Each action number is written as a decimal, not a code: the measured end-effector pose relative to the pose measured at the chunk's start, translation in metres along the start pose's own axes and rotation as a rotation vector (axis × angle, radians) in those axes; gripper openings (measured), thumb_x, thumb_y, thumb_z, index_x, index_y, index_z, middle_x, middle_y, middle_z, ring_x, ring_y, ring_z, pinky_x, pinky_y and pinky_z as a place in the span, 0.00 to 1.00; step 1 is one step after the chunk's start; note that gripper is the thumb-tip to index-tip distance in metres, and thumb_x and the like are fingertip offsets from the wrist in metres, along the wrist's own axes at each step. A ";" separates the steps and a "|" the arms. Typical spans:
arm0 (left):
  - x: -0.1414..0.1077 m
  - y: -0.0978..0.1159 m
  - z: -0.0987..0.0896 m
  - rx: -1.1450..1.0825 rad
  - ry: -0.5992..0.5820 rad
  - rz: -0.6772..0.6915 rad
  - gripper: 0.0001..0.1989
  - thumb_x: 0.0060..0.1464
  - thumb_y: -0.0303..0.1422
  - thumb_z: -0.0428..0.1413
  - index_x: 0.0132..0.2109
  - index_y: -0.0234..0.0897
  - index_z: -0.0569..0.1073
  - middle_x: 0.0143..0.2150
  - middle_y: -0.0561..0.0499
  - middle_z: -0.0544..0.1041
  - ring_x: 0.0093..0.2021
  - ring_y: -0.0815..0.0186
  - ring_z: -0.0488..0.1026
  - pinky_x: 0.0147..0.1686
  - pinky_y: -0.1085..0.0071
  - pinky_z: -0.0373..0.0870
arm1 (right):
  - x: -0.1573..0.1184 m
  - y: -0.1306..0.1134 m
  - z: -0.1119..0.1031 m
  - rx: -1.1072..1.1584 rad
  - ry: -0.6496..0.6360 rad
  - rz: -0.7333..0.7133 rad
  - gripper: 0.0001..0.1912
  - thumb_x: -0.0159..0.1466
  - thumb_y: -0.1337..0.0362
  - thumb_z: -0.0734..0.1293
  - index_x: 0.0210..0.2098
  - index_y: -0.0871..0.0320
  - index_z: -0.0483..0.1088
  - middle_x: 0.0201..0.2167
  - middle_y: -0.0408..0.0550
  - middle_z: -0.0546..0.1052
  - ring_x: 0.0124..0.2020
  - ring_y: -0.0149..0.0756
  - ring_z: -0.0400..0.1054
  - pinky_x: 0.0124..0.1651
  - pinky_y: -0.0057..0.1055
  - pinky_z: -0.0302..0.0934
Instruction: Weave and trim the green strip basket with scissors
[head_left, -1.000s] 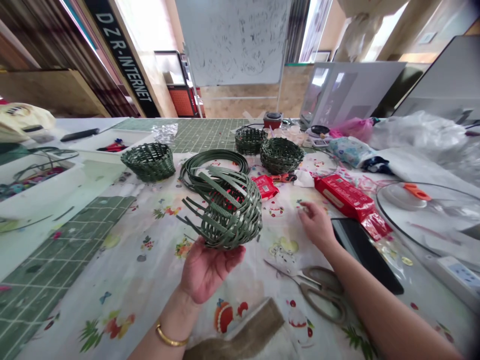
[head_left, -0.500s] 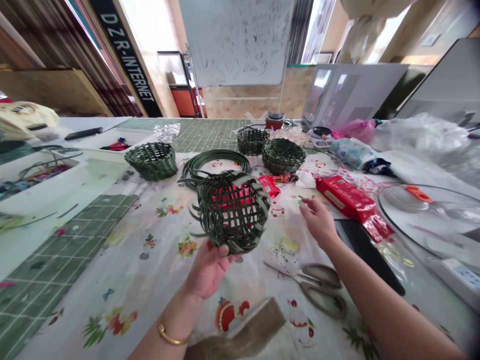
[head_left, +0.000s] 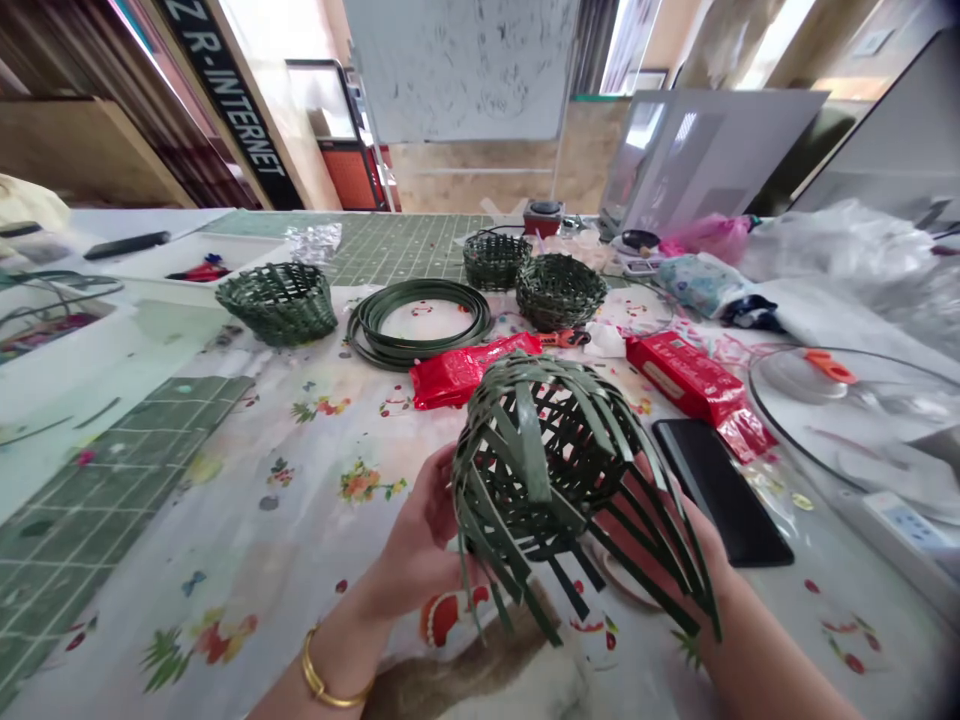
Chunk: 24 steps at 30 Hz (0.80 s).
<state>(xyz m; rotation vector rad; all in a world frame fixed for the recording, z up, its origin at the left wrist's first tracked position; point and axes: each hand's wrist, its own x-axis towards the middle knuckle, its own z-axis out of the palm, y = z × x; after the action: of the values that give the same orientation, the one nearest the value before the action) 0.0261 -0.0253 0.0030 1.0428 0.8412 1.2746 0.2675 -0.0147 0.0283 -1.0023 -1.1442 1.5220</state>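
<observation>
A dark green woven basket is held up over the table, its open side facing me, with loose strip ends hanging from the near and right rim. My left hand grips its left side, the fingertips partly behind the weave. On the right side my right hand holds the basket, partly covered by the hanging strips. Beneath it lies a brown cloth, and scissors under the basket are mostly hidden.
Behind are a coil of green strips, a red packet and finished-looking baskets. On the right lie a black phone, another red packet and a power strip.
The basket has turned, moved right and come nearer, showing its loose strips. My right hand has come in from the right and taken hold of it. The view has shifted slightly.
</observation>
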 end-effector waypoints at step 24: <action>0.014 0.004 -0.014 -0.576 -0.012 -0.368 0.04 0.46 0.32 0.65 0.30 0.37 0.79 0.29 0.54 0.81 0.28 0.70 0.77 0.30 0.78 0.75 | 0.007 0.001 -0.018 -0.349 0.004 0.188 0.25 0.63 0.47 0.62 0.55 0.51 0.64 0.50 0.53 0.73 0.45 0.45 0.71 0.46 0.44 0.67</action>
<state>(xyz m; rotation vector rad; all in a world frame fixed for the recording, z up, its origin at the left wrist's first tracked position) 0.0140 -0.0098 0.0031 0.4117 0.5681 1.0949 0.2834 -0.0045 0.0224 -1.3788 -1.3744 1.4930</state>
